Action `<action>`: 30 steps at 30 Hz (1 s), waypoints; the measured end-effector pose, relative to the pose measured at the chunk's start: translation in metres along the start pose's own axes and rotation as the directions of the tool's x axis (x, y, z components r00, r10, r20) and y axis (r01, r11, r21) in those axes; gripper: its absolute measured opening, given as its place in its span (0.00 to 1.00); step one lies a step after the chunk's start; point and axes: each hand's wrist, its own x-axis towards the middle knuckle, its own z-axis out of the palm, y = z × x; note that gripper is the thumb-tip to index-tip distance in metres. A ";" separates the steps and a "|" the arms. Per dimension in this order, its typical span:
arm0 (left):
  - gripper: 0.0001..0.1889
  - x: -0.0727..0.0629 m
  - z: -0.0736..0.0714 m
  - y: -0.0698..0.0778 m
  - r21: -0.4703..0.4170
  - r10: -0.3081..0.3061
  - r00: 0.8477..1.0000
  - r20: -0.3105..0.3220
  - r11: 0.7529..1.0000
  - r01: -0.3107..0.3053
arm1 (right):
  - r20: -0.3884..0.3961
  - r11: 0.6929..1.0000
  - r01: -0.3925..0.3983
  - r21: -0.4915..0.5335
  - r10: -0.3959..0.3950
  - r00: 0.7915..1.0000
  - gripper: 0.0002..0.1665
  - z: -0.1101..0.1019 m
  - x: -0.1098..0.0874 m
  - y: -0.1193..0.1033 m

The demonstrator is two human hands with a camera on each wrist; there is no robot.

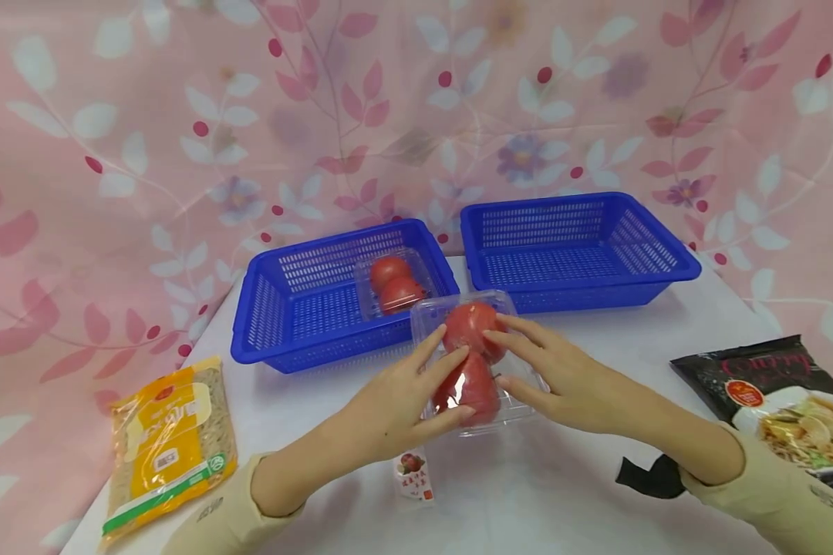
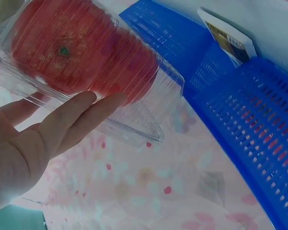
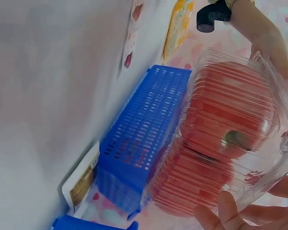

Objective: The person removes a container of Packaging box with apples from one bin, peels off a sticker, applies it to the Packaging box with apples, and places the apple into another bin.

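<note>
A clear plastic clamshell box with two red tomatoes is held up between both hands, tilted, over the table in front of the baskets. My left hand holds its left side, fingers spread across the top. From the right, my right hand holds the other side with its fingertips on the lid. The ridged underside shows in the left wrist view, where the fingers lie against the box. A second clamshell box of tomatoes sits in the left blue basket.
Another blue basket stands at the back right. A yellow bag of grain lies at the left, a black noodle packet at the right. A small printed card lies below the held box. Pink floral cloth hangs behind.
</note>
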 end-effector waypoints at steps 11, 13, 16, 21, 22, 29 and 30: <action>0.37 -0.007 0.018 0.008 0.060 0.061 0.997 0.046 0.996 -0.064 | 0.065 0.998 -0.069 0.003 0.069 0.996 0.35 0.011 -0.018 -0.001; 0.37 -0.008 0.023 0.009 0.066 0.078 0.996 0.045 0.995 -0.081 | 0.080 0.997 -0.081 0.016 0.080 0.994 0.34 0.012 -0.022 -0.001; 0.37 -0.010 0.030 0.008 0.064 0.092 0.994 0.051 0.993 -0.095 | 0.101 0.995 -0.094 0.029 0.090 0.991 0.34 0.015 -0.026 0.000; 0.37 -0.011 0.043 0.008 0.046 0.100 0.991 0.087 0.994 -0.104 | 0.119 0.995 -0.095 0.029 0.091 0.989 0.34 0.024 -0.030 0.004; 0.37 -0.012 0.045 0.007 0.041 0.103 0.990 0.093 0.993 -0.108 | 0.120 0.995 -0.093 0.028 0.089 0.989 0.34 0.025 -0.031 0.004; 0.37 -0.015 0.055 0.006 0.002 0.111 0.986 0.124 0.994 -0.112 | 0.149 0.994 -0.105 0.044 0.097 0.984 0.34 0.032 -0.034 0.007; 0.37 -0.015 0.055 0.006 -0.003 0.107 0.986 0.130 0.994 -0.108 | 0.157 0.993 -0.110 0.051 0.100 0.982 0.34 0.033 -0.035 0.007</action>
